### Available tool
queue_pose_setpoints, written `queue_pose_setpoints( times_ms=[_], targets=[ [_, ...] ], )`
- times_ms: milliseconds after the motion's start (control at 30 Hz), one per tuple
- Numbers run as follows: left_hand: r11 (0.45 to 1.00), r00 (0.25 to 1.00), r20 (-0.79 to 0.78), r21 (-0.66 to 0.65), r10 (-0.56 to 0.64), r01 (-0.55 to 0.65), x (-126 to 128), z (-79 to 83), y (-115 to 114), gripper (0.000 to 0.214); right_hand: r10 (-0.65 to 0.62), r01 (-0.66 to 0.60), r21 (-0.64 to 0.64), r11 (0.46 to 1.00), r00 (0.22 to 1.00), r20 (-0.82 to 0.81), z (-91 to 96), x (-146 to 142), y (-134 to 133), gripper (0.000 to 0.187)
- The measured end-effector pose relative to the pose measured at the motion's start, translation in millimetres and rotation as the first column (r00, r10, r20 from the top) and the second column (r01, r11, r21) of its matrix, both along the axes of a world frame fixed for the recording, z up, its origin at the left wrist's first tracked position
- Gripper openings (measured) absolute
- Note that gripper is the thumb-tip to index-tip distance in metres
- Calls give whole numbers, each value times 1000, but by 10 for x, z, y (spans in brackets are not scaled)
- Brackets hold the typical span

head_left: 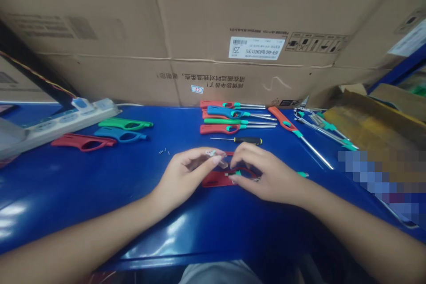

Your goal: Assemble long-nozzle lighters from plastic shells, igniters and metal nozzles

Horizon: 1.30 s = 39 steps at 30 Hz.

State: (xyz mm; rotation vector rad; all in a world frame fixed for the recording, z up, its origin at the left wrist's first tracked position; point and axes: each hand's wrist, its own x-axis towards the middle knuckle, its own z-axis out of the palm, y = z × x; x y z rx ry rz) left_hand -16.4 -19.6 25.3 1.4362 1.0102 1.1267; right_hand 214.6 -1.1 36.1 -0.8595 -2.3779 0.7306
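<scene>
My left hand [186, 174] is closed in a pinch on a small clear and metal part [213, 154] just above the blue table [100, 186]. My right hand [262, 173] rests on a red lighter shell [216, 180] with a teal trigger, fingers curled over it. The two hands nearly touch at the fingertips. A black-handled screwdriver [244, 140] lies just beyond them. A few tiny screws [164, 151] lie to the left of my left hand.
Several assembled long lighters [233, 117] lie in a stack at the back centre, and more lie at the right [299, 135]. Three empty shells, green [124, 123], blue [118, 134] and red [81, 142], lie at the left near a power strip [63, 122]. Big cardboard boxes [199, 31] wall the back.
</scene>
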Motion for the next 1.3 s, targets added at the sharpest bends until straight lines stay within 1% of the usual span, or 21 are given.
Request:
queue_pose_setpoints(
  times_ms=[67,133,267,367,433,500,567,600,633,667,733,767,800,867,967,1100,1200,1233,1300],
  targets=[
    [1000,1000,10,-7,-26,26,-12,-15,24,25,44,-37,-40,999,979,199,18,72,-3,15],
    [998,998,-6,-14,-61,61,-18,-32,35,30,48,-35,-46,998,950,308,11,99,-19,15],
    [989,988,-49,-40,-145,143,-19,-63,25,35,47,-68,38,997,911,410,-25,74,-47,12],
    [983,984,-67,-85,-168,162,-20,-78,13,35,46,-80,63,995,906,422,-20,62,-53,13],
    [984,986,-70,-103,-153,146,-19,-85,10,35,41,-64,44,997,918,394,-6,62,-51,10],
    [985,989,-63,-116,-135,127,-17,-89,7,34,28,-30,1,1000,945,326,6,62,-44,7],
    [984,991,-48,-133,-127,120,-17,-95,3,31,-13,30,-68,997,974,226,10,60,-33,4],
    [983,991,-45,-141,-126,118,-17,-99,0,29,-52,76,-131,988,982,180,11,58,-27,5],
    [982,991,-44,-146,-124,117,-19,-103,-2,29,-91,122,-223,967,985,147,10,55,-23,8],
    [982,991,-50,-147,-124,116,-22,-109,-5,29,-127,162,-334,929,984,126,10,51,-19,10],
    [985,988,-84,-128,-130,119,-31,-117,-9,28,-179,202,-548,811,979,96,8,41,-15,15],
    [987,985,-110,-102,-134,123,-37,-118,-11,27,-195,200,-622,757,978,77,7,34,-14,17],
    [989,980,-141,-65,-139,131,-43,-116,-11,25,-203,185,-667,721,978,51,4,27,-14,19],
    [987,965,-213,25,-151,159,-58,-106,-10,23,-202,142,-705,694,979,-2,-6,13,-12,22],
    [967,934,-314,126,-171,220,-82,-85,1,25,-171,70,-733,677,983,-64,-37,-3,-7,24],
    [939,895,-413,204,-172,275,-107,-77,17,29,-159,29,-726,687,981,-112,-88,-12,13,27],
    [937,884,-430,196,-184,290,-102,-88,13,28,-157,-11,-725,689,974,-164,-111,-8,39,31],
    [945,892,-409,168,-193,281,-94,-93,8,28,-156,-25,-722,691,971,-182,-116,-5,47,31],
    [966,922,-322,73,-214,249,-76,-103,-3,28,-150,-46,-704,709,965,-214,-125,-1,56,29]
  ],
)
